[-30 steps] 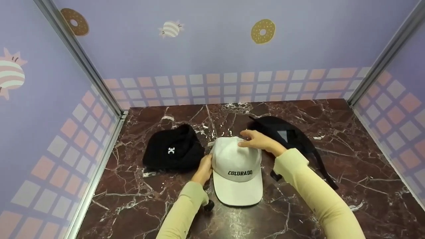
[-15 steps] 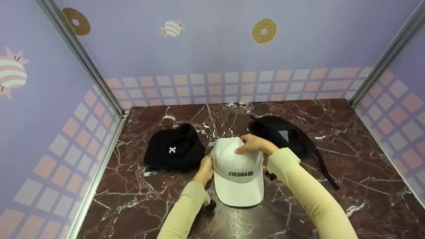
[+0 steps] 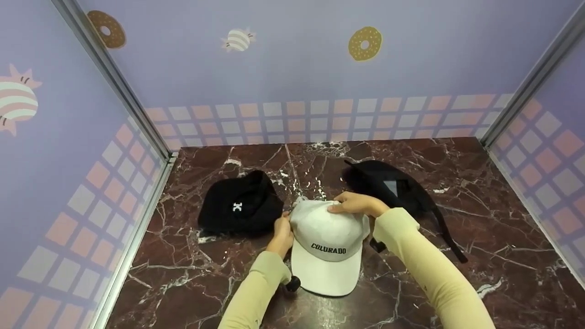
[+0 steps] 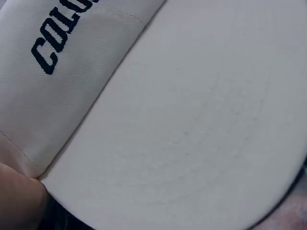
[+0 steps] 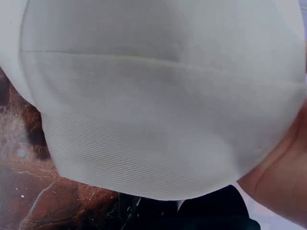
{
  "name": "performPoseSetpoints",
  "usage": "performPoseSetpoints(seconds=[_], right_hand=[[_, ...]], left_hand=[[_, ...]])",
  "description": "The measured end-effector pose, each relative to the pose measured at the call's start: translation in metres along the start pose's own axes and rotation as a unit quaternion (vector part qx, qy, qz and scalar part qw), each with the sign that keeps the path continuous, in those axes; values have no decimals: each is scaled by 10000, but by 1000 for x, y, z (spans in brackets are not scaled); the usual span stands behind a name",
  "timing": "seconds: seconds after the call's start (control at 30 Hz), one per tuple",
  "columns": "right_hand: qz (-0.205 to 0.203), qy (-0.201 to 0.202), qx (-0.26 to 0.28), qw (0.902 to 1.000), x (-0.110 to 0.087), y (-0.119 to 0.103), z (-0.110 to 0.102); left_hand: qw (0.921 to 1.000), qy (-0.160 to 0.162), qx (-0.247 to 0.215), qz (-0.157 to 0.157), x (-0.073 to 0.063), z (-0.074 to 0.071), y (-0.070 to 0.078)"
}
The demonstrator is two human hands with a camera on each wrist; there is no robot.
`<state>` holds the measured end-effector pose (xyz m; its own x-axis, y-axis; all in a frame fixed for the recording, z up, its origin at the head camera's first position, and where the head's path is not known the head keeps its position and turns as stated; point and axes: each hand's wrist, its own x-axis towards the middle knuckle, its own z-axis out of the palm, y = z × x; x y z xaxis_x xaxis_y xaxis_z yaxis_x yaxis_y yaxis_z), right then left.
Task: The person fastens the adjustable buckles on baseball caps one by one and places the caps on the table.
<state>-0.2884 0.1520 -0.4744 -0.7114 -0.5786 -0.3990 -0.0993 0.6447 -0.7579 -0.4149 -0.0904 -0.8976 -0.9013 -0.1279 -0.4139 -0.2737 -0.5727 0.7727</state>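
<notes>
A white cap (image 3: 325,228) with dark COLORADO lettering lies in the middle of the head view, brim pointing toward me. My left hand (image 3: 281,234) grips its left side near where brim and crown meet; part of that hand (image 4: 19,196) shows at the corner of the left wrist view. At the back of the crown, my right hand (image 3: 358,203) holds the cap with the thumb on top and the other fingers hidden behind. In the right wrist view, the white crown (image 5: 144,110) fills most of the picture, with the hand at its right edge.
A black cap (image 3: 219,201) with a small white emblem lies just left of the white one. To the back right sits another black cap (image 3: 374,176) with a long strap trailing toward me. Patterned walls (image 3: 292,68) enclose the marble surface (image 3: 183,292) at the back and sides.
My right hand has come down onto the back of the crown and taken hold. The white cap has shifted slightly toward me and turned a little, while both black caps stay put.
</notes>
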Motion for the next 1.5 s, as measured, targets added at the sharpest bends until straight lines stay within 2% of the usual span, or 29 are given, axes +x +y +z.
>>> performPoseSetpoints(seconds=[0.03, 0.07, 0.13, 0.17, 0.23, 0.3, 0.37, 0.43, 0.57, 0.67, 0.73, 0.83, 0.97, 1.03, 1.07, 1.13, 1.2, 1.27, 1.3, 1.33, 1.4, 1.5], right_hand=[[-1, -84, 170, 9998, 0, 1, 0], [11, -174, 342, 9993, -1, 1, -1], [75, -353, 657, 9972, -1, 2, -1], [124, -442, 819, 9956, -1, 2, -1], [188, -598, 1052, 9925, -2, 3, -2], [250, -756, 1256, 9889, -2, 4, -2], [272, -908, 1461, 9847, -2, 5, -2], [256, -1026, 1652, 9806, -2, 7, -2], [224, -1122, 2003, 9730, -2, 9, -3], [175, -1168, 2262, 9669, -3, 12, -3], [97, -1264, 2433, 9616, -3, 15, -3], [-104, -1491, 2759, 9495, -3, 18, -2], [-531, -1808, 3063, 9331, -2, 24, 0], [-771, -1890, 3109, 9283, -1, 27, 1], [-849, -1907, 3107, 9273, 0, 28, 1], [-942, -1908, 3106, 9264, 0, 30, 2], [-915, -1876, 3119, 9269, 1, 32, 3], [-811, -1822, 3141, 9282, 1, 35, 4], [-777, -1799, 3156, 9284, 1, 37, 4], [-736, -1774, 3180, 9284, 1, 39, 5], [-690, -1713, 3221, 9285, 0, 44, 5], [-709, -1696, 3329, 9249, -2, 51, 6]], left_hand=[[9999, -19, 97, 37, -12, 5, 8], [9997, -29, 262, -6, -31, 14, 22], [9970, -34, 775, -17, -100, 43, 67], [9940, -24, 1089, -62, -139, 60, 93], [9851, 26, 1709, -171, -207, 91, 139], [9726, -26, 2314, -218, -260, 115, 176], [9590, -145, 2825, -157, -291, 131, 199], [9451, -449, 3234, 114, -303, 137, 210], [9156, -1382, 3721, 648, -307, 141, 214], [8983, -1934, 3870, 761, -307, 143, 215], [8901, -2102, 3969, 778, -305, 144, 214], [8824, -2127, 4134, 717, -305, 145, 213], [8633, -2207, 4479, 732, -304, 145, 214], [8547, -2344, 4567, 771, -304, 144, 215], [8532, -2444, 4542, 771, -307, 144, 218], [8577, -2680, 4339, 657, -312, 144, 223], [8689, -2938, 3945, 551, -316, 143, 228], [8824, -3100, 3507, 486, -314, 140, 227], [8886, -3148, 3301, 482, -308, 137, 223], [8920, -3219, 3122, 561, -305, 135, 221], [8963, -3422, 2738, 675, -261, 115, 191], [9049, -3421, 2466, 575, -172, 77, 129]])
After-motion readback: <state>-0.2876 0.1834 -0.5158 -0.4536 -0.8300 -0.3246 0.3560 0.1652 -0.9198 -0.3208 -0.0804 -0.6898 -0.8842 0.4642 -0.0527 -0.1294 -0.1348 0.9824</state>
